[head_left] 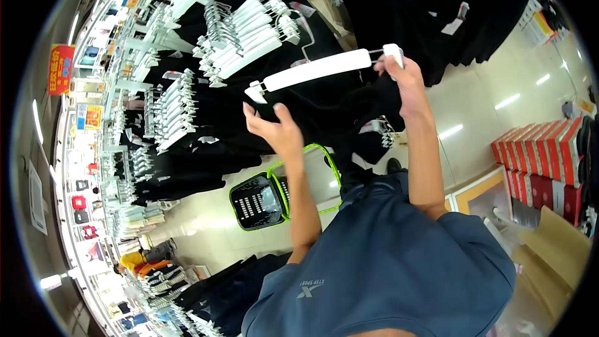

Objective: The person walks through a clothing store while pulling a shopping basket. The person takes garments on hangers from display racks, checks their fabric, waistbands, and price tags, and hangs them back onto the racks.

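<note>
A white clip hanger (318, 70) with a metal hook is held up in front of the racks. At its right end, the fingers of my right hand (402, 78) are closed around the white clip. Just below the left clip is my left hand (277, 131), its thumb and fingers apart, with dark cloth showing between them. Whether that hand touches the cloth is unclear. Black garments (324, 109) hang behind and below the hanger.
Racks of black clothes on white hangers (249, 31) fill the front and left. A black basket with green rims (257, 203) stands on the floor below. Red boxes (543, 150) are stacked at right. A person in yellow (131, 260) is far left.
</note>
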Tool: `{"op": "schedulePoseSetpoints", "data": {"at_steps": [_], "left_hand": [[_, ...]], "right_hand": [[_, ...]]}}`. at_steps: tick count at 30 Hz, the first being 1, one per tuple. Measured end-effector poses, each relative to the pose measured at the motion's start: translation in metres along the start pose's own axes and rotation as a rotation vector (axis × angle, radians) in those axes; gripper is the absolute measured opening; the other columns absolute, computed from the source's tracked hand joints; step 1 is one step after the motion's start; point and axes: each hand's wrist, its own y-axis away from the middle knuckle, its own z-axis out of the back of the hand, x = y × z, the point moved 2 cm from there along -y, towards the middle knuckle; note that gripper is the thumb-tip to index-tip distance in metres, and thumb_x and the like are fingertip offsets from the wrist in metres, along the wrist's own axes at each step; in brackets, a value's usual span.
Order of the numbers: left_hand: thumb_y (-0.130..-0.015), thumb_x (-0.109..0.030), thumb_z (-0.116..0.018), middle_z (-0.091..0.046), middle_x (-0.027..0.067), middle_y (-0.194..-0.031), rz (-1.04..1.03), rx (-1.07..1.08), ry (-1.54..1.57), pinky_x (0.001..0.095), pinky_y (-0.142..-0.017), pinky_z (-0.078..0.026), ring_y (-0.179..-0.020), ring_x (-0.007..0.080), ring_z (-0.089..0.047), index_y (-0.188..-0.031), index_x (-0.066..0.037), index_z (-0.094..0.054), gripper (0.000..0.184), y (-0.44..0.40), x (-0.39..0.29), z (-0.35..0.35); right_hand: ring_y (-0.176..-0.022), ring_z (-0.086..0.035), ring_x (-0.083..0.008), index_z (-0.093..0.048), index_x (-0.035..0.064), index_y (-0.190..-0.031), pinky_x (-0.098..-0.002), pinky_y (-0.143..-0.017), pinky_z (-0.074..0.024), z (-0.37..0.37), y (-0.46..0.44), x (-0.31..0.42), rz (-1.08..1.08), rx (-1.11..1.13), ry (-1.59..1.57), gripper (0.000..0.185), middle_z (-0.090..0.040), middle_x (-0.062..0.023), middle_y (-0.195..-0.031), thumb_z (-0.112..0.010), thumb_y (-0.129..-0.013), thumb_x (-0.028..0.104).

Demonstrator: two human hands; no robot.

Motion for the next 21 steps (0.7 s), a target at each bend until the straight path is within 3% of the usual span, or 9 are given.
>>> {"op": "schedulePoseSetpoints", "data": {"at_steps": [1, 3, 5, 6, 8, 10, 16, 17, 21], "left_hand": [[-0.087, -0.012, -0.053, -0.019, 0.0256, -0.140, 0.081, 0.036, 0.058, 0.0428, -0.104, -0.027, -0.125, 0.0353, -0.029, -0.134, 0.008, -0.023, 0.060, 0.021, -0.009, -0.003], [-0.083, -0.008, -0.055, -0.029, 0.0226, -0.135, 0.021, 0.060, 0.115, 0.0409, -0.102, -0.028, -0.122, 0.0329, -0.033, -0.131, 0.007, -0.027, 0.057, 0.070, -0.005, -0.013], [-0.080, -0.004, -0.055, -0.034, 0.0210, -0.130, 0.051, 0.359, 0.244, 0.0393, -0.102, -0.028, -0.121, 0.0310, -0.035, -0.130, 0.006, -0.030, 0.057, 0.117, -0.002, -0.020], [-0.085, -0.005, -0.050, -0.040, 0.0170, -0.122, -0.019, 0.475, 0.239, 0.0374, -0.101, -0.032, -0.114, 0.0265, -0.041, -0.126, 0.002, -0.033, 0.045, 0.130, -0.006, -0.021], [-0.092, -0.012, -0.046, -0.048, 0.0160, -0.118, 0.200, 0.761, 0.469, 0.0360, -0.094, -0.040, -0.111, 0.0257, -0.050, -0.123, 0.001, -0.037, 0.035, 0.145, -0.006, -0.025], [-0.093, -0.014, -0.047, -0.049, 0.0182, -0.115, 0.208, 0.813, 0.419, 0.0362, -0.088, -0.045, -0.105, 0.0279, -0.053, -0.122, 0.003, -0.038, 0.035, 0.151, -0.004, -0.029], [-0.094, -0.020, -0.047, -0.047, 0.0206, -0.126, 0.302, 0.856, 0.575, 0.0367, -0.090, -0.045, -0.112, 0.0283, -0.052, -0.130, 0.004, -0.034, 0.045, 0.144, -0.004, -0.066], [-0.094, -0.022, -0.048, -0.050, 0.0217, -0.127, 0.341, 0.874, 0.619, 0.0365, -0.093, -0.043, -0.115, 0.0279, -0.051, -0.127, 0.006, -0.039, 0.044, 0.142, -0.006, -0.069], [-0.096, -0.019, -0.047, -0.058, 0.0071, -0.106, 0.266, 0.994, 0.638, 0.0259, -0.082, -0.042, -0.094, 0.0115, -0.052, -0.117, 0.005, -0.051, 0.033, 0.142, -0.005, -0.077]], "right_hand": [[-0.072, -0.049, -0.0058, -0.062, 0.0005, -0.087, -0.0205, -0.069, -0.0384, -0.004, 0.001, 0.001, 0.022, 0.006, 0.032, 0.030, -0.060, 0.0003, -0.080, -0.066, -0.086, 0.030], [-0.069, -0.046, -0.0040, -0.063, 0.0004, -0.086, -0.0194, -0.066, -0.0358, -0.015, -0.001, 0.003, 0.064, 0.014, 0.083, 0.026, -0.059, 0.0022, -0.078, -0.067, -0.085, 0.026], [-0.065, -0.040, -0.0015, -0.063, 0.0010, -0.085, -0.0191, -0.059, -0.0312, -0.021, -0.002, 0.007, 0.082, 0.033, 0.126, 0.023, -0.055, 0.0060, -0.073, -0.067, -0.084, 0.024], [-0.064, -0.039, -0.0009, -0.063, 0.0010, -0.085, -0.0192, -0.056, -0.0297, -0.025, -0.002, 0.009, 0.094, 0.028, 0.142, 0.023, -0.053, 0.0072, -0.071, -0.067, -0.084, 0.023], [-0.062, -0.037, -0.0012, -0.063, 0.0011, -0.085, -0.0196, -0.055, -0.0289, -0.026, -0.003, 0.009, 0.089, 0.015, 0.205, 0.024, -0.050, 0.0076, -0.069, -0.068, -0.083, 0.024], [-0.063, -0.038, -0.0016, -0.063, 0.0014, -0.085, -0.0197, -0.056, -0.0296, -0.025, -0.002, 0.007, 0.070, 0.015, 0.264, 0.027, -0.051, 0.0069, -0.070, -0.069, -0.083, 0.028], [-0.065, -0.041, -0.0025, -0.063, 0.0011, -0.084, -0.0201, -0.058, -0.0310, -0.028, 0.007, 0.020, 0.054, 0.005, 0.383, 0.033, -0.055, 0.0051, -0.072, -0.070, -0.082, 0.033], [-0.064, -0.040, -0.0026, -0.063, 0.0004, -0.085, -0.0202, -0.057, -0.0305, -0.028, 0.008, 0.022, 0.046, 0.003, 0.366, 0.034, -0.054, 0.0050, -0.071, -0.071, -0.081, 0.033], [-0.064, -0.039, -0.0027, -0.062, -0.0001, -0.084, -0.0201, -0.057, -0.0297, -0.031, 0.015, 0.034, 0.045, -0.012, 0.363, 0.035, -0.052, 0.0052, -0.070, -0.072, -0.079, 0.033]]}}
